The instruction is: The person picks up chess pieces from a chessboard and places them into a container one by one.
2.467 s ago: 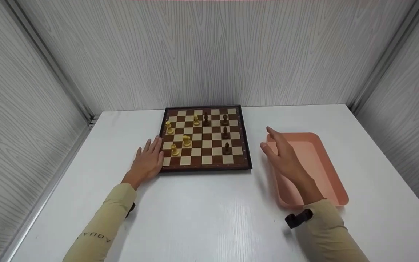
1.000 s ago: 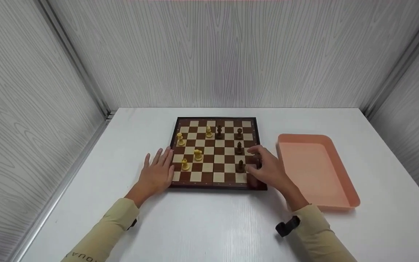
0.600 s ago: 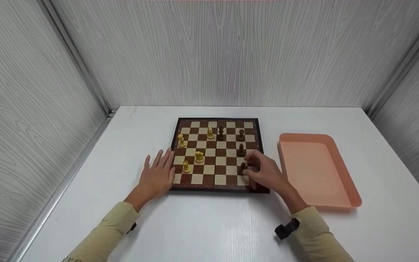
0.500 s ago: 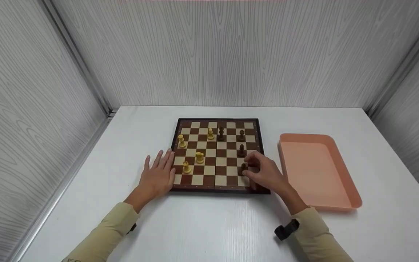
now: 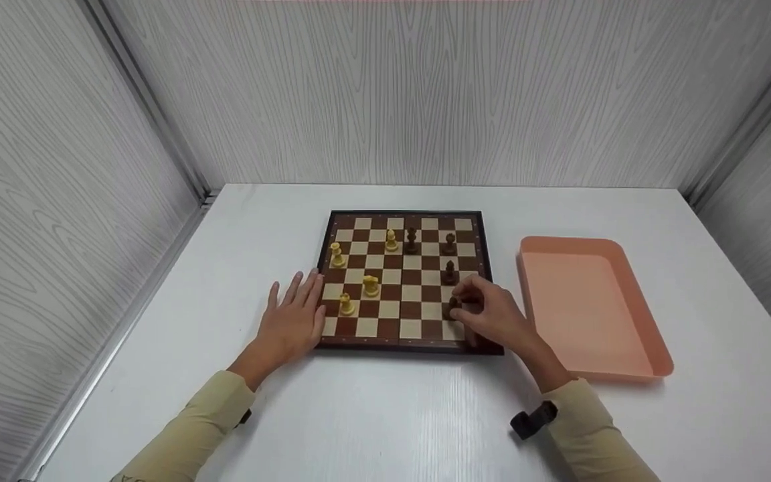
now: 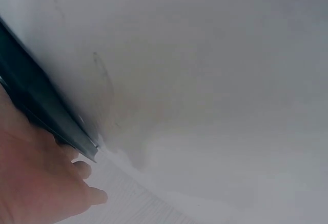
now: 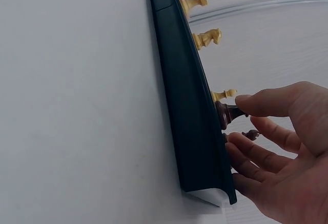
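A brown-and-cream chessboard (image 5: 411, 328) lies on the white table with several chess pieces standing on it. My right hand (image 5: 498, 316) is over its front right corner, thumb and index finger pinching a dark chess piece (image 7: 225, 115) that stands on the board; the fingers partly hide it. Just behind stands another dark piece (image 5: 450, 273). My left hand (image 5: 288, 327) lies flat with straight fingers, touching the board's left edge. Nearest to it are a yellow rook (image 5: 347, 305) and a yellow knight (image 5: 371, 286). The left wrist view shows the board's dark side (image 6: 43, 93) against that hand.
A pink tray (image 5: 650, 328) sits right of the board, beside my right forearm. Further back on the board are a tall dark piece (image 5: 411, 241), another dark one (image 5: 450, 244) and two yellow pieces. Grey wood-grain walls (image 5: 385, 94) enclose the table at back and sides.
My right hand has moved left from over the pink tray to the board, and its thumb and index finger have closed on the front dark piece. The left hand stays at the board's edge.
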Available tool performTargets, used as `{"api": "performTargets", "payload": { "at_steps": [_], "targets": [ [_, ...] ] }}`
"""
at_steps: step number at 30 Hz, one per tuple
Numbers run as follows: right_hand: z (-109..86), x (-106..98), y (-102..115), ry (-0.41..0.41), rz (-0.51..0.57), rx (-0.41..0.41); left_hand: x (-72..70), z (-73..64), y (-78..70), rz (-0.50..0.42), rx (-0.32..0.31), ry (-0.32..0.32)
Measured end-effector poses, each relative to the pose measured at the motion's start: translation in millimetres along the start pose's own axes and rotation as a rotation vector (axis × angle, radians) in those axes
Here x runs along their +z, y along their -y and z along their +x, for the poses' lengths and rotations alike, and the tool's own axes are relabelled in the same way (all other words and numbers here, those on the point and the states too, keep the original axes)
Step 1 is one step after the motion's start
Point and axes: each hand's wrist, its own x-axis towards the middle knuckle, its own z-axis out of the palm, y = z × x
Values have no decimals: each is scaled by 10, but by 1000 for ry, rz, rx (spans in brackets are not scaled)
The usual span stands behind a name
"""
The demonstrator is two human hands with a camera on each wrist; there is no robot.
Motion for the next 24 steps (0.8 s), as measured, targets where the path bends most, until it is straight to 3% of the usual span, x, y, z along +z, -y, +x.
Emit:
{"api": "performTargets", "payload": {
  "at_steps": [11,24],
  "targets": [
    [23,-12,-11,36,-18,-7,38,2,14,2,6,-9],
    [81,-18,-53,45,-49,-38,-23,94,53,-111,-26,78]
  ]
}}
